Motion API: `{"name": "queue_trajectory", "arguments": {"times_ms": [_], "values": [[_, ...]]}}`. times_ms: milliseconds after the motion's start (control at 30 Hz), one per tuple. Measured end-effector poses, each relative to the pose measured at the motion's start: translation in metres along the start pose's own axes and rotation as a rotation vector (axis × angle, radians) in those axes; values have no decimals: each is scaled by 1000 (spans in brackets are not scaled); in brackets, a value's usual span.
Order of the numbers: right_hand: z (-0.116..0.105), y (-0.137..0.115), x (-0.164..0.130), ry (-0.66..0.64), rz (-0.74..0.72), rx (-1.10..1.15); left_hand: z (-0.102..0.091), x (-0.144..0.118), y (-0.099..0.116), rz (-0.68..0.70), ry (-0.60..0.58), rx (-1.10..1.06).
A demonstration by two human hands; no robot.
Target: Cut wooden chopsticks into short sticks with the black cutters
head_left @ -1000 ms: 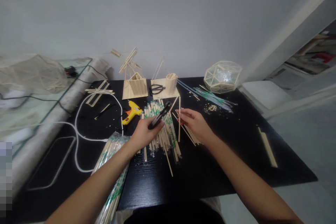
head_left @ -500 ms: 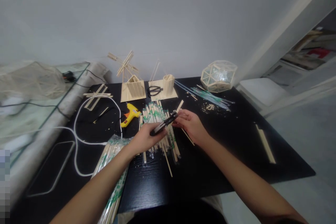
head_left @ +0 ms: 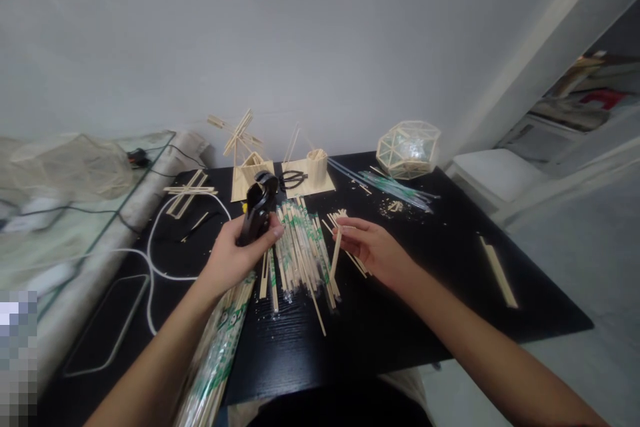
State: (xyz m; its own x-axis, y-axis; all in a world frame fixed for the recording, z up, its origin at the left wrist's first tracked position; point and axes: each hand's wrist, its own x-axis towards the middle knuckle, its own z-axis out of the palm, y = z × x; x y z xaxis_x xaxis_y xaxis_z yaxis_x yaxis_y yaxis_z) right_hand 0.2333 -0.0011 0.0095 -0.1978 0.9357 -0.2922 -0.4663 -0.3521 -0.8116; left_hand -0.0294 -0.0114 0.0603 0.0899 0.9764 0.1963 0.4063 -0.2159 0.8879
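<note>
My left hand (head_left: 234, 255) grips a black cutter tool (head_left: 257, 208), lifted upright above the left side of the black table (head_left: 430, 293). My right hand (head_left: 371, 245) holds a short wooden stick (head_left: 336, 248) between its fingers, just right of a loose pile of bamboo sticks with green-printed wrappers (head_left: 299, 248). A wrapped bundle of sticks (head_left: 216, 353) lies under my left forearm.
At the table's back stand a stick windmill house (head_left: 245, 160), a wooden base with a stick cup and black scissors (head_left: 306, 175), and a geodesic stick ball (head_left: 407, 149). White cable (head_left: 160, 267) loops at the left. Flat sticks (head_left: 496, 271) lie at the right. A glass shelf is on the left.
My left hand pulled the black tool left and tipped it upright, away from the stick. My right hand lowered slightly with the stick, which now points down toward the pile.
</note>
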Motion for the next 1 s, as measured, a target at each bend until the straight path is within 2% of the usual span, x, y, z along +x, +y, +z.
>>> {"name": "queue_trajectory", "arguments": {"times_ms": [100,233,400,500,600,800,900,1000], "values": [[-5,-1,-3,44,91,69,8,-6,9,18,-98,-30],[-7,3,-7,-18,85,48,30,-7,20,80,-187,-28],[-7,10,-7,-59,43,-78,58,6,29,113,-161,-64],[-6,11,-6,-53,-6,-165,73,16,28,157,-169,-157],[-6,11,-6,-46,-46,-228,84,25,24,177,-123,-151],[-11,12,-3,-71,-141,-427,91,35,18,177,-158,-200],[-17,14,1,-75,-245,-635,90,37,15,167,-139,-129],[-22,16,5,-11,-376,-763,91,39,8,137,-113,-115]]}}
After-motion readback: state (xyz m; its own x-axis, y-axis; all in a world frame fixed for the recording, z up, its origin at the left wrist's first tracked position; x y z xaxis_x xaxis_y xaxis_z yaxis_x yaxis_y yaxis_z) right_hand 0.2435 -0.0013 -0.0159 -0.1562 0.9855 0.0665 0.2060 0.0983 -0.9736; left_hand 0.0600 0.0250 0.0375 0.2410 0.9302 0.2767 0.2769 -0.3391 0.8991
